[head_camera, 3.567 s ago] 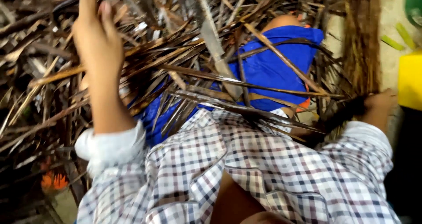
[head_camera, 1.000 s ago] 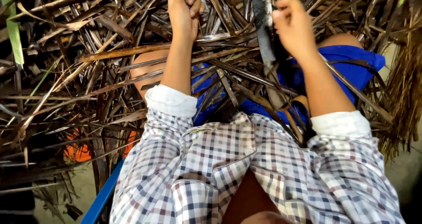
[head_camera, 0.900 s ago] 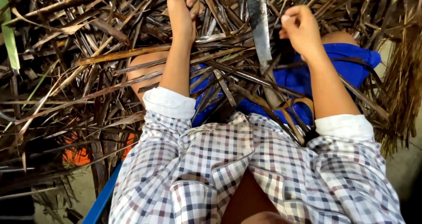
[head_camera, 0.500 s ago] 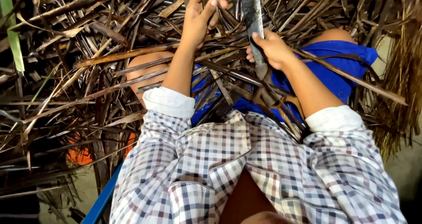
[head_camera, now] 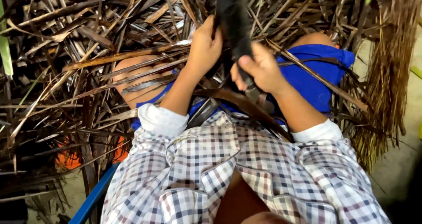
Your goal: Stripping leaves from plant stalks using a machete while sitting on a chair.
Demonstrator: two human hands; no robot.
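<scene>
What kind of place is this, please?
Probably an outdoor or shed work spot for handling plant material: a heap of dry brown leaf strips, a hanging brown fibre bundle, and bare grey ground.

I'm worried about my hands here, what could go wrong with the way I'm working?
The right hand grips a dark, blurred tool close to the left hand, so a slip could catch those fingers. The work sits over bare knees. Stiff dry leaves crowd both hands and may scratch.
</scene>
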